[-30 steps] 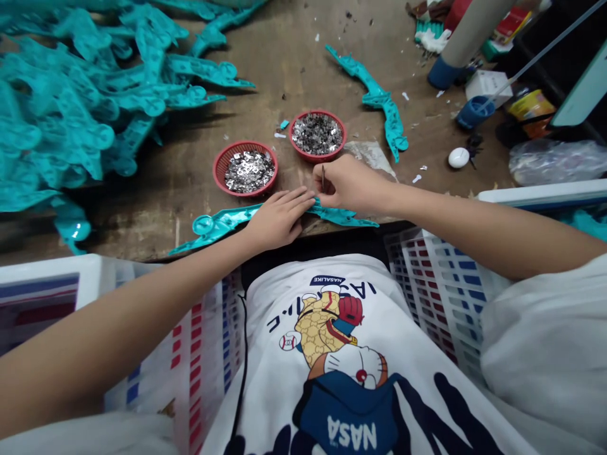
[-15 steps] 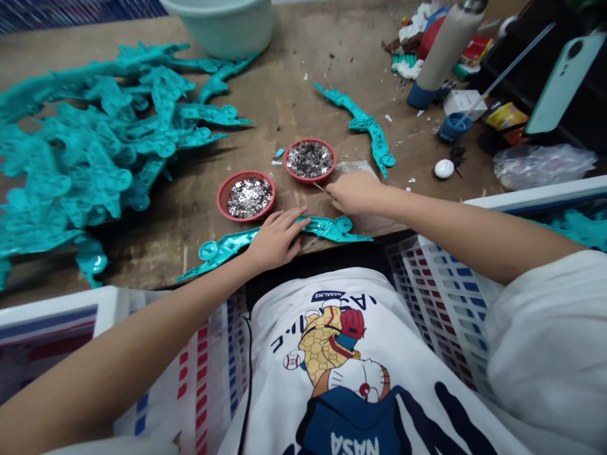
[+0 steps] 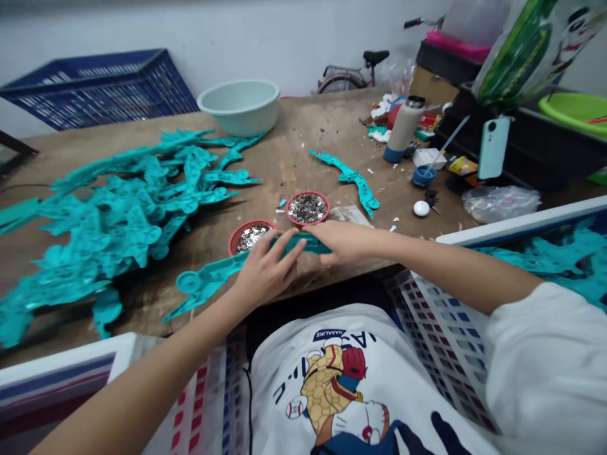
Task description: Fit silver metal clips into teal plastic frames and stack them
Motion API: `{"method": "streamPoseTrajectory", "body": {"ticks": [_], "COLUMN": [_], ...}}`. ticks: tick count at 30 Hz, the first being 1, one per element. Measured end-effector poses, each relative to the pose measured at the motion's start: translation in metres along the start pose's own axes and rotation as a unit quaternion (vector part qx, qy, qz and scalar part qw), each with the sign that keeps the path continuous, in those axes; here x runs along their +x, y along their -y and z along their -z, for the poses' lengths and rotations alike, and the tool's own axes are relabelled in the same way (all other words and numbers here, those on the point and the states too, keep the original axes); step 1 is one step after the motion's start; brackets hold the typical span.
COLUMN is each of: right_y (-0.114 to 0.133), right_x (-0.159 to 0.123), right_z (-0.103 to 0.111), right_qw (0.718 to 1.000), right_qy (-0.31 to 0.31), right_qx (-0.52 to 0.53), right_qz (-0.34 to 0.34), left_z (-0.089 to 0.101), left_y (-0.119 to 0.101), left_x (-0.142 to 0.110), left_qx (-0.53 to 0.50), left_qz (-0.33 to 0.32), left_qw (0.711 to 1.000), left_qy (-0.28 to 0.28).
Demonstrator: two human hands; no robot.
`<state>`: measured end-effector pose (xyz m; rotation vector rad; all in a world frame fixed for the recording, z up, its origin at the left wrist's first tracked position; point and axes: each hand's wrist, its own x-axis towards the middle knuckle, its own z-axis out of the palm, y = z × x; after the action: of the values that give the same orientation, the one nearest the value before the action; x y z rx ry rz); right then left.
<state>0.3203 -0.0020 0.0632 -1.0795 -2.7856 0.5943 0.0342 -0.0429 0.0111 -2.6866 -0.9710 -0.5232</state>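
A long, curved teal plastic part (image 3: 208,279) lies along the front edge of the table, tilted, with its middle and right end mostly hidden by my hands. My left hand (image 3: 268,268) grips it near the middle, fingers bent over the top. At its right end my right hand (image 3: 348,241) closes on it; whether a thin tool is also in those fingers is hidden. Just behind are two red baskets of small shiny metal pieces: the left basket (image 3: 232,245), partly covered by my left fingers, and the right basket (image 3: 308,224).
A heap of teal parts (image 3: 109,221) covers the left side. One single teal part (image 3: 353,177) lies beyond the baskets. A pale basin (image 3: 239,114) stands at the back. On the right are a bottle (image 3: 403,129), a phone (image 3: 493,148) and a white crate (image 3: 446,322).
My right hand has moved left from beside the right basket onto the teal part; the thin tool it held no longer shows. The part has tilted up. The camera view has lifted.
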Motion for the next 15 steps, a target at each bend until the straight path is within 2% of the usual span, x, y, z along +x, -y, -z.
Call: {"method": "streamPoseTrajectory", "body": {"ticks": [2, 4, 7, 9, 11, 15], "right_y": [-0.023, -0.056, -0.112, -0.144, -0.165, -0.182], "right_x": [0.003, 0.007, 0.012, 0.017, 0.022, 0.036], "right_z": [0.029, 0.055, 0.074, 0.073, 0.063, 0.039], "right_qw": [0.994, 0.971, 0.913, 0.887, 0.874, 0.86], "right_qy": [-0.098, -0.155, -0.144, -0.13, -0.12, -0.107], "right_qx": [0.002, 0.001, 0.006, 0.007, 0.006, 0.007], "right_qz": [-0.052, -0.18, -0.382, -0.443, -0.471, -0.499], "left_z": [0.024, 0.042, 0.053, 0.053, 0.05, 0.045], "left_y": [0.007, 0.015, 0.023, 0.026, 0.027, 0.025], "left_x": [0.006, 0.009, 0.008, 0.007, 0.005, 0.004], "left_qx": [0.043, 0.055, 0.033, 0.025, 0.028, 0.042], "left_qz": [0.03, 0.041, 0.024, -0.001, -0.03, -0.063], "left_qw": [0.997, 0.993, 0.995, 0.997, 0.998, 0.997], "left_qy": [-0.058, -0.092, -0.092, -0.074, -0.047, 0.004]}}
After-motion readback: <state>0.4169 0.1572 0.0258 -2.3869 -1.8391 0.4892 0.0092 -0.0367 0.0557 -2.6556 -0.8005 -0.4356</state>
